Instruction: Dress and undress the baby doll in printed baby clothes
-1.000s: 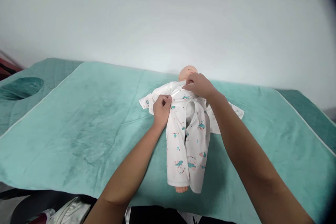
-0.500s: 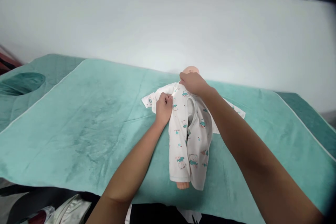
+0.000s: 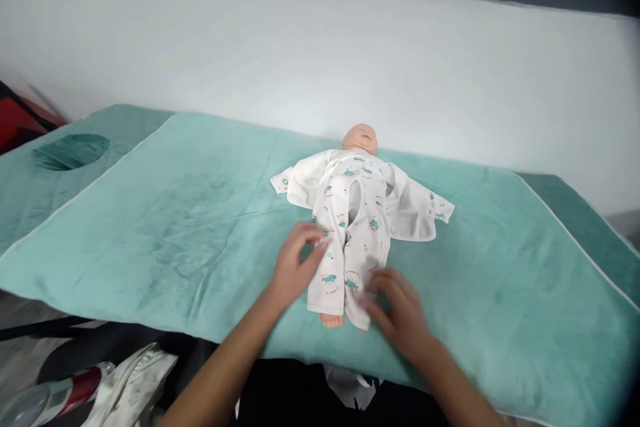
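A baby doll [image 3: 362, 139] lies on its back on the green bed cover, its head toward the wall. White printed baby trousers [image 3: 327, 290] reach up over its chest, with an opening at the crotch. Toes show below one leg hem; the other foot is mostly hidden. Beneath it a white baby shirt [image 3: 413, 215] lies spread, sleeves out to both sides. Beside the trouser leg on the left, my left hand [image 3: 296, 265] is open, thumb and fingers apart. My right hand [image 3: 400, 312], slightly blurred, is open with curved fingers at the other leg's lower part; contact is unclear.
The padded bed [image 3: 200, 213] runs along a white wall [image 3: 300, 47] and has a face hole [image 3: 73, 151] at its left end. Below the near edge are a plastic bottle [image 3: 60, 397] with a red label and a pale cloth [image 3: 133, 383].
Both hands have let go of the clothing near the doll's upper body and come down toward the trouser legs. The doll's face and chest are now uncovered by my right hand.
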A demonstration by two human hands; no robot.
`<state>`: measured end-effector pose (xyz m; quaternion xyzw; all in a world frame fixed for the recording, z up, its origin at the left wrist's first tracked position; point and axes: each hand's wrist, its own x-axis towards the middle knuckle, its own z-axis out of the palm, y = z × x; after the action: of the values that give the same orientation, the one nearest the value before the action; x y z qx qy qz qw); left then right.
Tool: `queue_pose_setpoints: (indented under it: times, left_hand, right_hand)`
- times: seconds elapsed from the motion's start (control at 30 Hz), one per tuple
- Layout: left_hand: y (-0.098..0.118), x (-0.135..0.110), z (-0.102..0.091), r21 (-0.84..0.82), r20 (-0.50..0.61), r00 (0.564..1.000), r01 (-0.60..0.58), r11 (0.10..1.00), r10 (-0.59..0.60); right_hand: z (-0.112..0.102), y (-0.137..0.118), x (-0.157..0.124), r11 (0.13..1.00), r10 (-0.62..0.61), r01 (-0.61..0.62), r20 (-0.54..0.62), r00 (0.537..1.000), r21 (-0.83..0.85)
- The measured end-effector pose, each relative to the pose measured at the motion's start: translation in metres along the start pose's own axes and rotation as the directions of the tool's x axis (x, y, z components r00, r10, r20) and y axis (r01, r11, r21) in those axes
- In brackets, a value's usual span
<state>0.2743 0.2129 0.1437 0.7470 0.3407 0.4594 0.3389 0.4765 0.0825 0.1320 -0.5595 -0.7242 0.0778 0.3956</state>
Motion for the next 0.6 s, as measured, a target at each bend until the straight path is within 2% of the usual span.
queue_pose_setpoints:
  times: [0.03,0.1,0.2,0.33,0.5,0.6]
  left_hand:
    - [0.009,-0.024,-0.004,0.033,0.071,0.997,-0.026,0.999,0.024]
    - [0.022,-0.065,-0.007,0.099,0.204,0.977,-0.090,0.991,0.068]
    - [0.030,-0.101,-0.001,0.254,0.245,0.966,-0.150,0.955,0.086]
    - [0.039,-0.108,0.012,0.354,0.170,0.981,-0.150,0.923,0.095]
    - [0.063,-0.101,0.014,0.306,0.107,0.980,-0.192,0.932,0.167]
    - [0.074,-0.105,0.009,0.269,0.090,0.976,-0.216,0.939,0.199]
  right_hand:
    - [0.002,-0.007,-0.020,1.000,0.015,-0.015,0.030,0.999,-0.011]
    - [0.008,-0.017,-0.043,0.999,0.027,-0.024,0.058,0.998,-0.047]
    - [0.013,-0.022,-0.046,0.996,0.064,-0.060,0.073,0.995,-0.061]
    - [0.005,-0.028,-0.040,0.998,0.056,-0.057,0.041,0.998,0.020]
    - [-0.021,-0.044,-0.054,0.993,0.013,0.005,-0.151,0.988,0.120]
    - [-0.029,-0.047,-0.064,0.993,0.006,0.012,-0.160,0.987,0.116]
